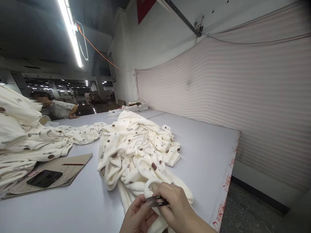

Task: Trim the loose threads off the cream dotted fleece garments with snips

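Observation:
Cream fleece fabric (131, 152) with brown spots and small dark prints lies bunched on the table in front of me. My right hand (176, 202) is closed around black-handled thread snips (157, 201), whose blades point left at the fabric's edge. Close beside the blades, my left hand (138, 215) has its fingers curled in a pinch at that edge. Part of the fabric hangs down between my two hands toward the bottom of the view. What exactly lies between the blades is too small to make out.
On the left, a dark phone (45, 178) and a pencil (73, 164) rest on stacked paper sheets (80, 159). A larger cream fabric pile (19, 136) stands behind them. Folded pieces (115, 112) sit at the table's far end. A person (60, 109) leans at the far side; a striped cloth (218, 81) covers the wall.

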Demonstrator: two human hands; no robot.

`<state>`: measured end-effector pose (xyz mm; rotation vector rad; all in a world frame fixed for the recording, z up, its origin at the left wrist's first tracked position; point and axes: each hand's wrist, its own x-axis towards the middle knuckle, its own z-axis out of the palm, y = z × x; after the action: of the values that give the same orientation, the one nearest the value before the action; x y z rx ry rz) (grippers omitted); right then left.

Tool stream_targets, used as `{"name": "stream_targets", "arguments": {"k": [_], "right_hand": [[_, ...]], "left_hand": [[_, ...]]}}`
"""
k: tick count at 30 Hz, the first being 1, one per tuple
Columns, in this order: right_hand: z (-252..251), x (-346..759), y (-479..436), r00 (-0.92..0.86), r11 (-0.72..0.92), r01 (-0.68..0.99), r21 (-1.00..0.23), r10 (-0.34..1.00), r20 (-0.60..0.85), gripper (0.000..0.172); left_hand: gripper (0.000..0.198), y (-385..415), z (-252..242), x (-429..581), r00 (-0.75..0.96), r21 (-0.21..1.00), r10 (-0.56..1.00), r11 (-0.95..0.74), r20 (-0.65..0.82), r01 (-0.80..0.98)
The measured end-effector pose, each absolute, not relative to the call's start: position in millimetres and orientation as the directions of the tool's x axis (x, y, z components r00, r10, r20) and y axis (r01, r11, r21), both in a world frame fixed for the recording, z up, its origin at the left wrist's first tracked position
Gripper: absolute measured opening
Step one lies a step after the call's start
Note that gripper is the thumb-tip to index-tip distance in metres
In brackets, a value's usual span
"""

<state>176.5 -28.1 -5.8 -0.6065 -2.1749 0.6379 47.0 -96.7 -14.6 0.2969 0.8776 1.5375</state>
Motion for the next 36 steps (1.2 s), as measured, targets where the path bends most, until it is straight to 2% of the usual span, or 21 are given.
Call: {"name": "stream_targets", "arguments": {"k": [1,3,5,7,9,11,14,17,24,27,31,33,34,36], "right_hand": [[-8,178,-28,-0.582,0.732,0.166,-0.661,0.614,0.533,0.009],[-11,185,-29,-0.677,0.614,0.081,-0.786,0.612,0.408,0.008],[-12,196,-30,-0.780,0.492,0.108,-0.864,0.581,0.234,0.016],[-9,206,-31,-0.771,0.451,0.194,-0.871,0.619,0.149,0.018],[-4,212,-31,-0.684,0.495,0.246,-0.833,0.697,0.213,0.020],[0,215,-30,-0.626,0.590,0.290,-0.754,0.712,0.317,0.027],[0,212,-28,-0.599,0.739,0.402,-0.541,0.659,0.455,0.026],[-4,207,-27,-0.615,0.828,0.415,-0.378,0.561,0.554,0.025],[-6,204,-27,-0.621,0.873,0.390,-0.292,0.484,0.617,0.027],[-5,204,-27,-0.597,0.851,0.397,-0.344,0.525,0.607,0.025],[-6,203,-28,-0.516,0.695,0.395,-0.601,0.709,0.481,0.021],[-9,201,-29,-0.517,0.629,0.361,-0.689,0.750,0.414,0.030],[-11,200,-28,-0.521,0.616,0.343,-0.709,0.753,0.401,0.031],[-15,198,-25,-0.509,0.594,0.308,-0.743,0.763,0.398,0.016]], "left_hand": [[0.026,-96,-14,45,-0.178,0.672,0.938,0.074,-0.299,-0.737],[0.023,-95,-13,42,-0.149,0.665,0.948,0.081,-0.282,-0.743],[0.021,-94,-13,39,-0.133,0.657,0.956,0.077,-0.263,-0.750],[0.019,-92,-13,38,-0.116,0.650,0.961,0.079,-0.252,-0.756],[0.019,-91,-13,38,-0.097,0.642,0.962,0.094,-0.256,-0.761],[0.022,-91,-13,40,-0.089,0.633,0.960,0.103,-0.264,-0.768],[0.022,-91,-13,40,-0.084,0.621,0.958,0.110,-0.274,-0.776],[0.019,-90,-13,39,-0.081,0.615,0.955,0.117,-0.284,-0.780],[0.015,-88,-12,42,-0.106,0.602,0.946,0.106,-0.305,-0.792],[0.015,-88,-11,42,-0.073,0.606,0.951,0.131,-0.300,-0.785],[0.014,-89,-12,44,-0.067,0.599,0.956,0.123,-0.285,-0.791],[0.015,-88,-12,46,-0.098,0.607,0.959,0.089,-0.268,-0.789],[0.016,-87,-13,46,-0.120,0.629,0.957,0.076,-0.263,-0.773],[0.025,-86,-12,44,-0.242,0.761,0.939,0.030,-0.243,-0.648]]}}
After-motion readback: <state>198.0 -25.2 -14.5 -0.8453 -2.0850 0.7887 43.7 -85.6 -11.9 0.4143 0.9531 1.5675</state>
